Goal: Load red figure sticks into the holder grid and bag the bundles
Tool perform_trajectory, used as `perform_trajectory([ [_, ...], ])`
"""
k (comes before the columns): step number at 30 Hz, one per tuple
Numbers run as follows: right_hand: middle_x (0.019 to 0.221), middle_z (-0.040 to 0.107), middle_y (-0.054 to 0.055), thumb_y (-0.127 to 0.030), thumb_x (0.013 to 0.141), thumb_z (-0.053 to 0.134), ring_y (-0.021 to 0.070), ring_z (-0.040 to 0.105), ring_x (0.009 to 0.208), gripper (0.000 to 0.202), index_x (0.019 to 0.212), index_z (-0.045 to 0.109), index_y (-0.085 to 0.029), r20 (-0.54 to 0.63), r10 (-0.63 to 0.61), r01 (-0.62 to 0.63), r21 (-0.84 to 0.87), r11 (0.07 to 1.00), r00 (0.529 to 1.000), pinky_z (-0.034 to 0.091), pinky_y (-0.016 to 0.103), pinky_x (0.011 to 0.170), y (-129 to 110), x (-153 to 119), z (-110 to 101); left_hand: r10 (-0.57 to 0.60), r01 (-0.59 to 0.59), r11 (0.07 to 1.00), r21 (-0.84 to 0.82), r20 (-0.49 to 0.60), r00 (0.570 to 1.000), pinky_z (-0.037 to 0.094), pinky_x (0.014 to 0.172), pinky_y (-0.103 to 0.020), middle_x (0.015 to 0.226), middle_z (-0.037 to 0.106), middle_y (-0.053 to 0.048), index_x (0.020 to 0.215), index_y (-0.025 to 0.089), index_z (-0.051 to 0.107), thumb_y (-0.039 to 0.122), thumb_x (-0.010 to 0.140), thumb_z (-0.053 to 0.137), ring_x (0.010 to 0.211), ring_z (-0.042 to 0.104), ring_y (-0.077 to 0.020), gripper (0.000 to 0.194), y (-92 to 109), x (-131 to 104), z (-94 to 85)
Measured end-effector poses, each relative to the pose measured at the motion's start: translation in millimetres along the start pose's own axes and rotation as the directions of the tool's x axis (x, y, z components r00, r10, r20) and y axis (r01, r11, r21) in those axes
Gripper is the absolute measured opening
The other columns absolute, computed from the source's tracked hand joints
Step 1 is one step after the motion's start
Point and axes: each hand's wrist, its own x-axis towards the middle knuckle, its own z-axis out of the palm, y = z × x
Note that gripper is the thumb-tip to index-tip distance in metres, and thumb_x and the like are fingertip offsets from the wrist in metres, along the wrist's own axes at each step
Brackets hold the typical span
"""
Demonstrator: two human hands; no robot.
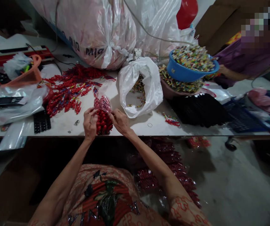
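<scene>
Worktable: white-topped (59,127), spread along its length with supplies; the clear packet in hand lies at its near edge, in front of the person.
Stuffed sacks: a big plastic bag (111,34), tied at the neck, at the back of the table; its contents are too veiled to name.
Finished-looking stock: a batch of wrapped red packets (174,169) lies below the table edge, apparently already bagged; the count cannot be made out.
Loose red pile: strung red pieces (57,97) lie unwrapped to the left, so by the look of it plenty remains outside any packet.
Black pile: a dark bundle (201,108) to the right, touched by neither hand.
Open white bag: a crumpled bag (155,91), mouth up, with multicoloured pieces inside.
Blue basin: heaped with similar pieces (186,72), also unwrapped.
Packet in hand: the clear packet (104,121) shows red pieces packed in rows; it seems mostly filled, but whether it is sealed cannot be told.
Right hand: fingers (120,122) pinch the packet's right side.
Left hand: fingers (90,124) curl in, gripping its left side.
Stray bits: a few small strung pieces (171,120) lie apart, right of the open bag.
</scene>
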Motion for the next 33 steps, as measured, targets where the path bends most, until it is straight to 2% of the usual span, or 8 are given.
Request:
perform_trajectory([
  [2, 0.106, 0.062, 0.01, -0.039, 0.099, 0.044, 0.0201, 0.061, 0.097, 0.031, 0.112, 0.06, -0.016, -0.112, 0.024, -0.015, 0.08, 0.997, 0.993, 0.046, 0.03, 0.086, -6.6, -7.1, 5.6, -0.14, 0.14, 0.99, -0.011, -0.002, 0.99, 0.048, 0.095, -0.033, 0.108, 0.068, -0.008, 0.104, 0.017, 0.069, 0.031, 0.09, 0.046, 0.104, 0.062, -0.0184, 0.031, -12.9, 10.2, -8.4],
  [4, 0.12, 0.057, 0.014, -0.045, 0.094, 0.05, 0.0241, 0.055, 0.112, 0.043, 0.126, 0.054, -0.016, -0.19, 0.036, -0.013, 0.122, 0.992, 0.981, 0.045, 0.035, 0.097, -16.5, -12.9, 15.7, -0.214, 0.213, 0.977, 0.021, 0.129, 0.968, 0.051, 0.086, -0.03, 0.097, 0.071, -0.007, 0.095, 0.017, 0.071, 0.029, 0.084, 0.051, 0.093, 0.064, -0.0177, 0.026, -25.2, 21.6, -14.0],
  [6, 0.134, 0.048, 0.017, -0.049, 0.088, 0.058, 0.0284, 0.045, 0.128, 0.06, 0.136, 0.046, -0.016, -0.203, 0.036, -0.012, 0.12, 0.993, 0.978, 0.041, 0.041, 0.106, -26.7, -15.7, 28.0, -0.224, 0.219, 0.975, 0.047, 0.264, 0.938, 0.052, 0.079, -0.028, 0.091, 0.073, -0.006, 0.089, 0.017, 0.073, 0.027, 0.079, 0.056, 0.086, 0.065, -0.0174, 0.022, -34.4, 31.0, -16.2],
  [9, 0.144, 0.037, 0.018, -0.047, 0.082, 0.065, 0.0304, 0.034, 0.137, 0.074, 0.143, 0.039, -0.016, -0.183, 0.033, -0.014, 0.105, 0.994, 0.983, 0.037, 0.045, 0.112, -33.6, -13.3, 41.4, -0.187, 0.179, 0.982, 0.054, 0.337, 0.923, 0.051, 0.076, -0.028, 0.085, 0.073, -0.005, 0.083, 0.018, 0.074, 0.026, 0.076, 0.057, 0.079, 0.065, -0.0166, 0.02, -42.0, 38.2, -16.1],
  [15, 0.141, 0.038, 0.018, -0.045, 0.082, 0.064, 0.0286, 0.038, 0.135, 0.072, 0.143, 0.039, -0.015, -0.187, 0.021, 0.009, 0.155, 0.988, 0.982, 0.036, 0.044, 0.114, -17.4, -6.7, 40.7, -0.237, 0.314, 0.943, -0.112, 0.438, 0.867, 0.05, 0.061, -0.025, 0.083, 0.072, -0.004, 0.09, 0.017, 0.073, 0.033, 0.074, 0.061, 0.065, 0.061, -0.0134, 0.025, -48.4, 37.2, -12.4],
  [25, 0.14, 0.04, 0.017, -0.04, 0.079, 0.067, 0.0279, 0.04, 0.135, 0.071, 0.141, 0.04, -0.018, -0.187, 0.007, 0.036, 0.226, 0.973, 0.982, 0.035, 0.046, 0.115, -1.7, -4.2, 38.9, -0.324, 0.456, 0.851, -0.261, 0.423, 0.846, 0.038, 0.047, -0.021, 0.055, 0.057, 0.003, 0.073, 0.016, 0.063, 0.037, 0.069, 0.069, 0.049, 0.05, -0.009, 0.022, -46.1, 40.5, -2.1],
  [30, 0.142, 0.039, 0.016, -0.036, 0.08, 0.064, 0.0279, 0.04, 0.135, 0.069, 0.143, 0.039, -0.018, -0.233, 0.016, 0.027, 0.182, 0.983, 0.972, 0.037, 0.044, 0.114, -3.7, -6.5, 36.8, -0.402, 0.487, 0.808, -0.331, 0.296, 0.867, 0.036, 0.046, -0.019, 0.055, 0.055, 0.004, 0.079, 0.016, 0.057, 0.033, 0.077, 0.06, 0.046, 0.049, -0.0078, 0.017, -45.2, 30.0, 4.8],
  [33, 0.142, 0.039, 0.016, -0.033, 0.081, 0.061, 0.0278, 0.042, 0.134, 0.067, 0.143, 0.039, -0.018, -0.27, -0.002, 0.044, 0.153, 0.987, 0.963, 0.037, 0.045, 0.114, -7.5, -7.3, 39.1, -0.343, 0.397, 0.882, -0.254, 0.23, 0.911, 0.042, 0.053, -0.02, 0.066, 0.058, 0.004, 0.089, 0.017, 0.058, 0.027, 0.075, 0.061, 0.054, 0.054, -0.009, 0.018, -43.6, 23.3, 8.5],
])
